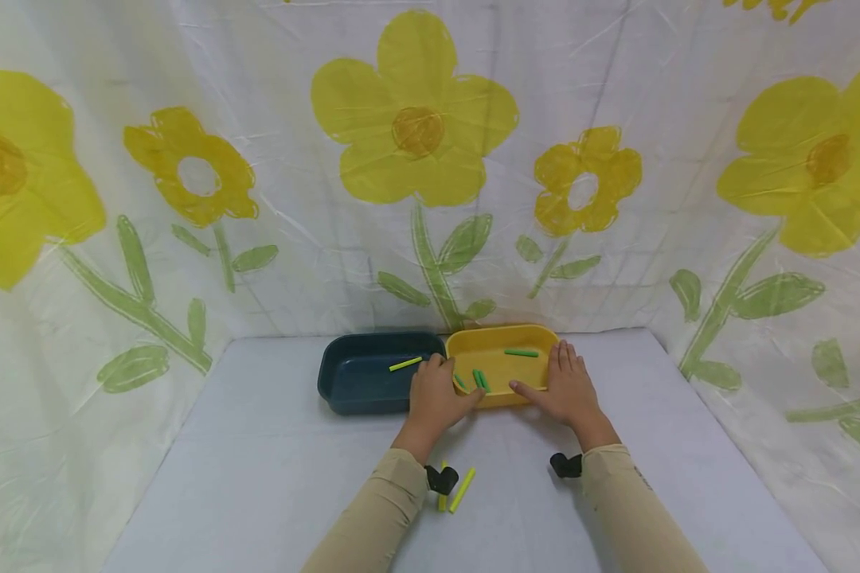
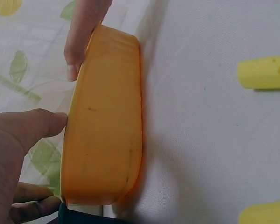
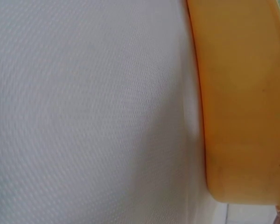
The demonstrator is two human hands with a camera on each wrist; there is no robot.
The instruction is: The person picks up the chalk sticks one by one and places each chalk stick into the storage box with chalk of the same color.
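My left hand (image 1: 435, 398) holds the left end of the yellow tray (image 1: 502, 400), its thumb on the front rim. Its other fingers reach over the corner beside the dark blue tray (image 1: 361, 404). At the opposite end, my right hand (image 1: 566, 390) grips the yellow tray, thumb at the front rim and fingers along the right side. Several green chalk-like sticks (image 1: 521, 352) lie inside the yellow tray. The dark tray contains a yellow chalk-like stick (image 1: 405, 364). In the left wrist view the yellow tray's front wall (image 2: 105, 121) faces me.
Two yellow chalk-like sticks (image 1: 462, 490) lie on the white tabletop (image 1: 258, 477) near my left wrist, one partly hidden by the wrist camera (image 1: 442, 480). A flower-printed curtain (image 1: 301, 263) stands behind both trays.
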